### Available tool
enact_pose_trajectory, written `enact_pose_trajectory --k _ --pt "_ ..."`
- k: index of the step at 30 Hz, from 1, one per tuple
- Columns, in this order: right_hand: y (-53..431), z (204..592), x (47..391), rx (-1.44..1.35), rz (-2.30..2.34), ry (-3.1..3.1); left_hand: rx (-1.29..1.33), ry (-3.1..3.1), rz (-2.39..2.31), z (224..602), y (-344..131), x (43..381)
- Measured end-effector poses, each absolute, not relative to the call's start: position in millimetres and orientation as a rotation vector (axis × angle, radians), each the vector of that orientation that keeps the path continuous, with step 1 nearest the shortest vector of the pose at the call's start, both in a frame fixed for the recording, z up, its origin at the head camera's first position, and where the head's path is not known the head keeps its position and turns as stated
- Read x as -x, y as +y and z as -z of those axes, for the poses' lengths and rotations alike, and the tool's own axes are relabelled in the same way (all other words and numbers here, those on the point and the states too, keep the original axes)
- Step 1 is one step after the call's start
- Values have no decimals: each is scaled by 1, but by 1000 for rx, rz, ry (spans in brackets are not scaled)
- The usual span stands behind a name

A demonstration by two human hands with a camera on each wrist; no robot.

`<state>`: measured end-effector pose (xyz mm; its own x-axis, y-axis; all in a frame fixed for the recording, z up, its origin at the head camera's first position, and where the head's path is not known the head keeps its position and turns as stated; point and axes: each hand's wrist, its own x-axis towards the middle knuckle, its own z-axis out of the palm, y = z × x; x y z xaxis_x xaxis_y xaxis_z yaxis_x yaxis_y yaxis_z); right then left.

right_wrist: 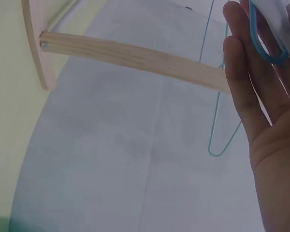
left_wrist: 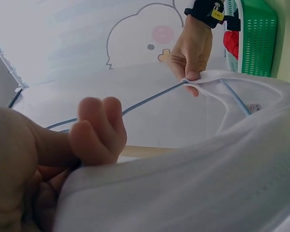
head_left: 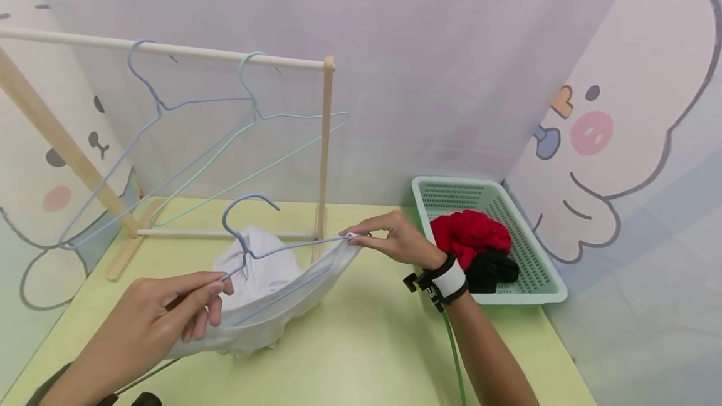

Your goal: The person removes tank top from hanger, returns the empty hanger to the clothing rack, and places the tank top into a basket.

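Observation:
A blue clothes hanger (head_left: 244, 249) is held above the table with its hook upward. My left hand (head_left: 158, 315) pinches its left arm between thumb and fingers. At the hanger's right end, my right hand (head_left: 400, 240) pinches the wire together with the edge of a white shirt (head_left: 324, 302). The shirt hangs from the hanger's right end, its lower folds reaching the table. In the left wrist view, a small tag (left_wrist: 253, 108) shows inside the shirt's opening. The right wrist view catches the hanger's rounded blue tip (right_wrist: 255, 38) beside the right fingers.
On the left, a wooden drying rack (head_left: 326, 143) carries a blue hanger (head_left: 155, 96) and a mint hanger (head_left: 252, 102). A green basket (head_left: 541, 268) at right holds red cloth (head_left: 470, 234) and black cloth (head_left: 491, 271). The yellow table (head_left: 389, 343) meets curtain walls behind.

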<state>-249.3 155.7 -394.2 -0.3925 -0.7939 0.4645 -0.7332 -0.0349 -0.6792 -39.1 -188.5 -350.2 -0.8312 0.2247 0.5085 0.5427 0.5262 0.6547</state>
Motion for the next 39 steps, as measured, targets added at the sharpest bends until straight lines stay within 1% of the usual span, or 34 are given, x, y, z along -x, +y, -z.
enact_pose_trajectory --k 10,17,23,32,39 --pt "169 395 239 1518 1454 2277 580 -2428 1221 353 -200 36" --pt "178 435 252 1401 1514 2363 643 -2348 1269 356 -209 33" --pt "171 456 249 1377 1494 2383 670 -2350 1229 355 -206 38" --pt "138 464 238 1413 1402 2344 668 -2330 1299 358 -197 50" --pt "104 471 229 1634 1150 2310 642 -2323 1391 361 -193 55"
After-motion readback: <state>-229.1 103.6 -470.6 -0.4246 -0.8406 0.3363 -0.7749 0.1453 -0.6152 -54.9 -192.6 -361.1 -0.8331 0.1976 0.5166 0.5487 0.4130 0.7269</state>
